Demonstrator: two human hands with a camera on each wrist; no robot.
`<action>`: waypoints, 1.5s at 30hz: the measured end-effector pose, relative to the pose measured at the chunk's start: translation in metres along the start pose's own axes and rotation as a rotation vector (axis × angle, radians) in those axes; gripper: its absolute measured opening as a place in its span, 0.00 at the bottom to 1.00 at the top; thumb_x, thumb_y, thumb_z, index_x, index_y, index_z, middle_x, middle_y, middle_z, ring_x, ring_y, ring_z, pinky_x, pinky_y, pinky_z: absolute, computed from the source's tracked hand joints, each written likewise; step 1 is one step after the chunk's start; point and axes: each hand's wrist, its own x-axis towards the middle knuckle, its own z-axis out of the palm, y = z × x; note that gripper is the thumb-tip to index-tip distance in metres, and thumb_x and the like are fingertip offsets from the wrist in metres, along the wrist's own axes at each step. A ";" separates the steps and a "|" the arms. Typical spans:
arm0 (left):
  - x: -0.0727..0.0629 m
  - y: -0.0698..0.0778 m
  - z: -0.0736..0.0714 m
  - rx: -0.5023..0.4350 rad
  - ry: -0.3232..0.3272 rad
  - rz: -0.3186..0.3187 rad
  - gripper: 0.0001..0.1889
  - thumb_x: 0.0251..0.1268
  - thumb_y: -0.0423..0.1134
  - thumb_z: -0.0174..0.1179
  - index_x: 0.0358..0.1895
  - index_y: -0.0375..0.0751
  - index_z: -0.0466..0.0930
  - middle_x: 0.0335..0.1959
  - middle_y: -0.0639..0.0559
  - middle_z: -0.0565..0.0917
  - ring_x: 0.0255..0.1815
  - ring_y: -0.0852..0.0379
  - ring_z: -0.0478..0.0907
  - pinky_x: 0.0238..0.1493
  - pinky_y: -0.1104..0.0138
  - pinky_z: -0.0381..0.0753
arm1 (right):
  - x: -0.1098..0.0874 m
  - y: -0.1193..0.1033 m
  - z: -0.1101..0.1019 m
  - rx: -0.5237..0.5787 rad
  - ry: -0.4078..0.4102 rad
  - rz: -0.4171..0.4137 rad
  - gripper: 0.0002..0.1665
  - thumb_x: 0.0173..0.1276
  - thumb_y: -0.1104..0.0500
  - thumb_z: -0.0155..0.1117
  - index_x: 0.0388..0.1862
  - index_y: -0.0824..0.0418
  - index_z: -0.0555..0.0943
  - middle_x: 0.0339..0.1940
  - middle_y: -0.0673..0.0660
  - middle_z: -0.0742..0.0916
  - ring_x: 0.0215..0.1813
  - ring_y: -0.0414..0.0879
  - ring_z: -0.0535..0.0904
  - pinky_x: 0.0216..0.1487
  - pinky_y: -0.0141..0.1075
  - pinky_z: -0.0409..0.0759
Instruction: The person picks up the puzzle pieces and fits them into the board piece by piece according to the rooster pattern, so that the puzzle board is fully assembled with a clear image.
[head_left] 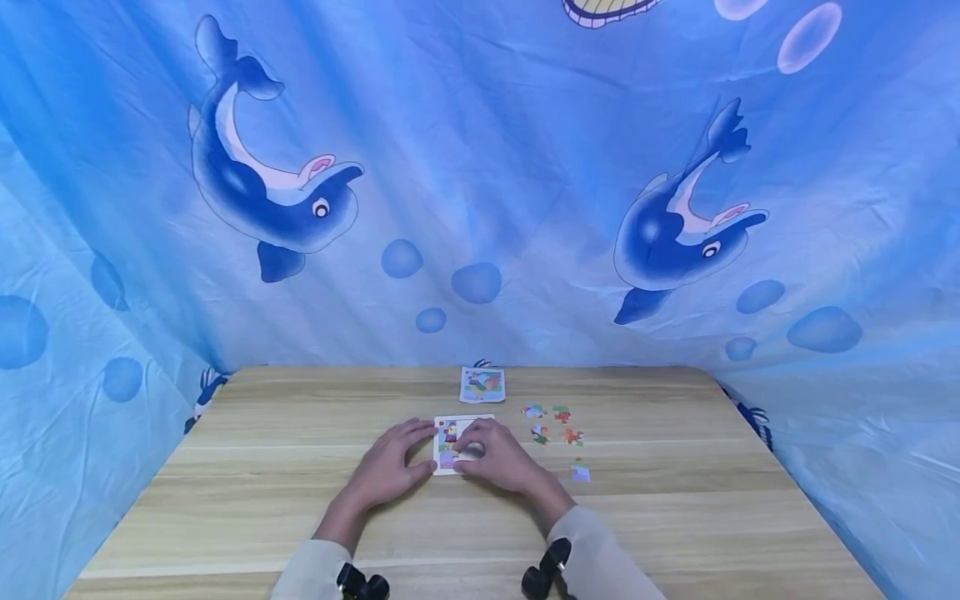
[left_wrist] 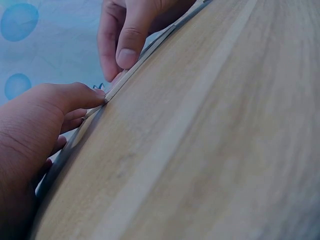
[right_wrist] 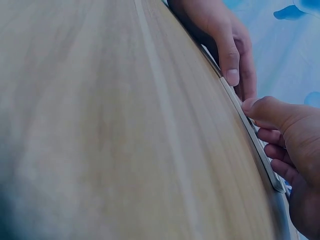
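A white-framed jigsaw puzzle board [head_left: 442, 472] lies on the wooden table, with colourful pieces fitted along its left side. My left hand [head_left: 390, 467] holds the board's left edge, thumb near the near corner and fingers farther up. My right hand [head_left: 498, 454] is bent over the board's middle and right, covering much of it. Its thumb and fingertips come together low over the fitted pieces, pinching a small puzzle piece mostly hidden by the fingers. In the right wrist view, the right thumb [right_wrist: 265, 110] is just above the board's rim [right_wrist: 250, 131].
Several loose puzzle pieces [head_left: 573, 437] lie on the table [head_left: 675, 500] right of the board. Behind the board, a picture card [head_left: 482, 385] is near the table's back edge. A blue curtain [head_left: 480, 208] with dolphins hangs behind.
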 end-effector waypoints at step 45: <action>0.001 -0.001 0.000 -0.004 -0.028 -0.024 0.29 0.67 0.50 0.65 0.70 0.50 0.78 0.75 0.51 0.75 0.81 0.40 0.64 0.79 0.36 0.62 | 0.006 -0.003 0.004 0.002 -0.019 -0.033 0.11 0.65 0.52 0.75 0.46 0.49 0.91 0.48 0.46 0.87 0.55 0.42 0.79 0.62 0.40 0.79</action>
